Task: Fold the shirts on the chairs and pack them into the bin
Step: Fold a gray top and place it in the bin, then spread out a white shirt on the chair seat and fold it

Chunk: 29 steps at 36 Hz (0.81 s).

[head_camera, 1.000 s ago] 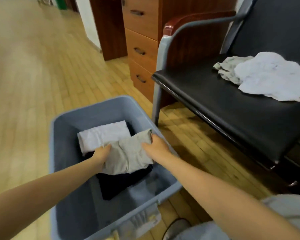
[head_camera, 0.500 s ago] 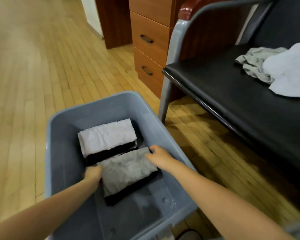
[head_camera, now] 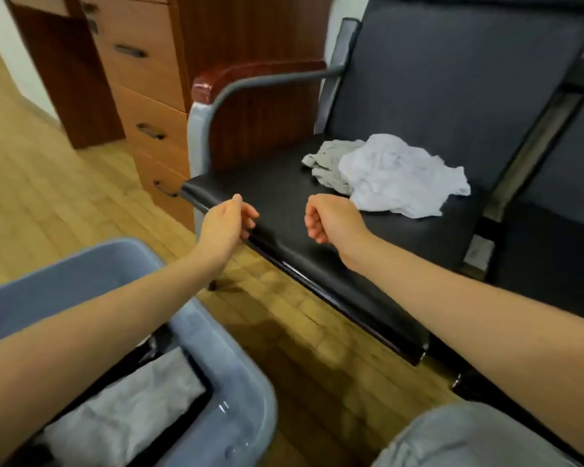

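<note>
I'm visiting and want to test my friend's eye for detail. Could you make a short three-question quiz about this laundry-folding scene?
1. True or false: the white shirt lies crumpled on the black chair seat.
2. What does the left hand hold? A) a shirt B) nothing C) a drawer handle
3. Fill in: the folded grey shirt lies inside the ____ bin.

Key
1. True; a grey-green shirt lies partly under it.
2. B; the right hand also holds nothing, fingers loosely curled.
3. Blue-grey.
</note>
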Each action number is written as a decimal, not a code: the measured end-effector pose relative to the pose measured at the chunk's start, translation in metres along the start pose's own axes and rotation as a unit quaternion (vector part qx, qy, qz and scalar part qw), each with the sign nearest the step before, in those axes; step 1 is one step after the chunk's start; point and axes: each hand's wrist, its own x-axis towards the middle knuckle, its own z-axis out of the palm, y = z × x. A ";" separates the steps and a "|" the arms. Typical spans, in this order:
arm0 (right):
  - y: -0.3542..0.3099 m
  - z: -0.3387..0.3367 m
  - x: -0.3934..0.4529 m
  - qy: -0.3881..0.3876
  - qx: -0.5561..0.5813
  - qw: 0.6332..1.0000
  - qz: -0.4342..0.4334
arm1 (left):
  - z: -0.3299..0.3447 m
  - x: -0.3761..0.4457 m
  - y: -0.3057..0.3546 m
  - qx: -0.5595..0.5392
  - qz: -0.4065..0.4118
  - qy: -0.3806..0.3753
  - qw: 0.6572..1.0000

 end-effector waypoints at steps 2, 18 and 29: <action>-0.012 -0.031 0.010 0.059 -0.020 0.998 -0.012 | 0.036 0.013 0.018 0.012 0.050 -0.021 0.998; 0.028 -0.188 0.104 0.054 -0.579 0.806 -0.109 | 0.168 0.124 0.023 0.419 0.194 -0.011 0.887; 0.015 -0.203 0.125 0.021 -0.345 0.935 -0.083 | 0.173 0.128 0.020 0.465 0.191 -0.030 0.864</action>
